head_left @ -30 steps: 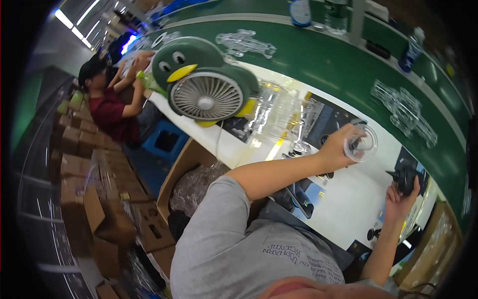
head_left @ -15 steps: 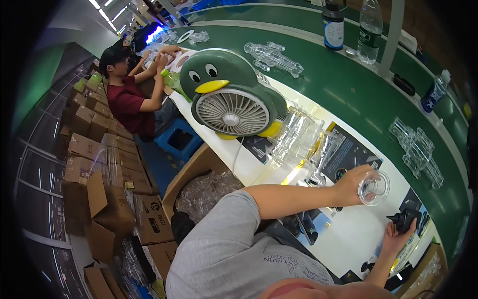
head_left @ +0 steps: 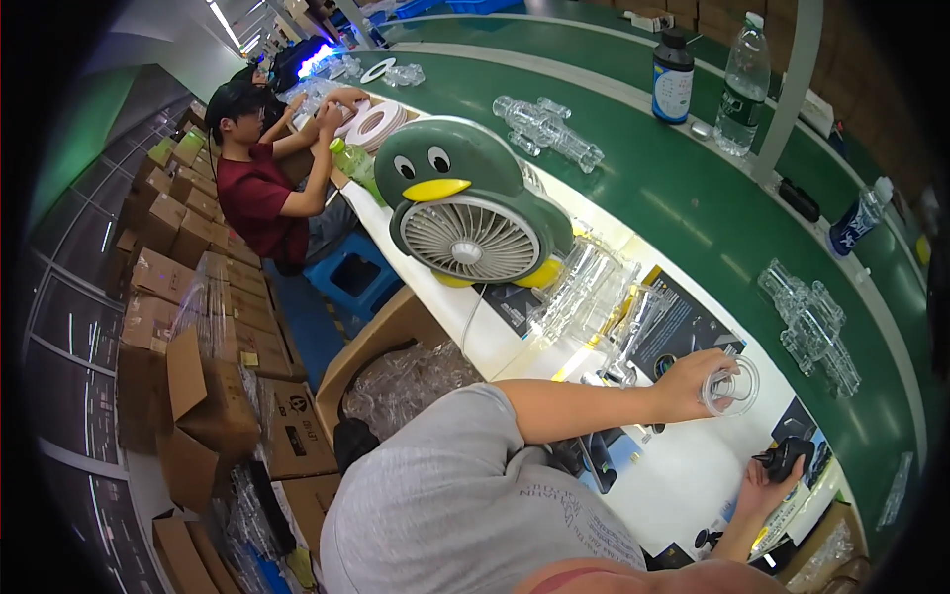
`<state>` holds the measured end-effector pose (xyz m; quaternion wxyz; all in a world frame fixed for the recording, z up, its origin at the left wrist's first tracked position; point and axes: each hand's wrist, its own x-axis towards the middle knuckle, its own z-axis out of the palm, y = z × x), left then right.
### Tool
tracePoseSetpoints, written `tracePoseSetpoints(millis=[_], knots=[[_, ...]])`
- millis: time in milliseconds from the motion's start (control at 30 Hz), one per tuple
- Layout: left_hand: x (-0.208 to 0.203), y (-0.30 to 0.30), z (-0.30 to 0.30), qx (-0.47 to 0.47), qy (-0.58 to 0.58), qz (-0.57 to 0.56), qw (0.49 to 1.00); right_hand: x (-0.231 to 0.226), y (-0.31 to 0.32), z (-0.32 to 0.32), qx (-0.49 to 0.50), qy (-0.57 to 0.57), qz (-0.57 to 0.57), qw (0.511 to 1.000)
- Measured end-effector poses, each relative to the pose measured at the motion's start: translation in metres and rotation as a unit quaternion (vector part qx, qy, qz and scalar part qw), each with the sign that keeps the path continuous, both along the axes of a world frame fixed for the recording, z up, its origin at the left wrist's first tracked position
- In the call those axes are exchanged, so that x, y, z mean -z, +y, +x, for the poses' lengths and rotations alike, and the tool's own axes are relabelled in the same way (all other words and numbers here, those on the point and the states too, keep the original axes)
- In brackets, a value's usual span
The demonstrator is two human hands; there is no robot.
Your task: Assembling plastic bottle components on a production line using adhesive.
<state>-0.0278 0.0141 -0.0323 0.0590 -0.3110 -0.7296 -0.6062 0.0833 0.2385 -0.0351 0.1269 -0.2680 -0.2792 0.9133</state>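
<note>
Apparently a holding step: the left hand [head_left: 683,386] is gripping a clear round piece [head_left: 732,390] over the white tabletop [head_left: 673,485]; farther right and nearer, the right hand [head_left: 764,495] is gripping a dark nozzled object [head_left: 789,459]. Handling both is calling for steady fingers. Each grip is partly hiding its thing; the clear piece's depth is escaping view.

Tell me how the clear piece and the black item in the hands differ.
The clear piece is see-through; the black item is opaque. The clear piece looks round; the black item has a pointed tip. The left hand holds the clear piece, the right hand the black item. Both are hand-held.
</note>
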Motion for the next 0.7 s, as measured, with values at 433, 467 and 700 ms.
tracePoseSetpoints(millis=[433,467,700], knots=[[0.001,0.002,0.003,-0.046,0.056,0.015,0.997,-0.011,-0.011,0.002,-0.039,0.102,0.078,0.991],[0.001,0.001,0.004,-0.035,0.038,0.022,0.998,-0.01,-0.008,0.002,-0.068,0.124,0.073,0.987],[-0.005,-0.002,0.003,-0.011,-0.001,0.037,0.999,0.003,0.0,0.002,-0.091,0.138,0.079,0.983]])
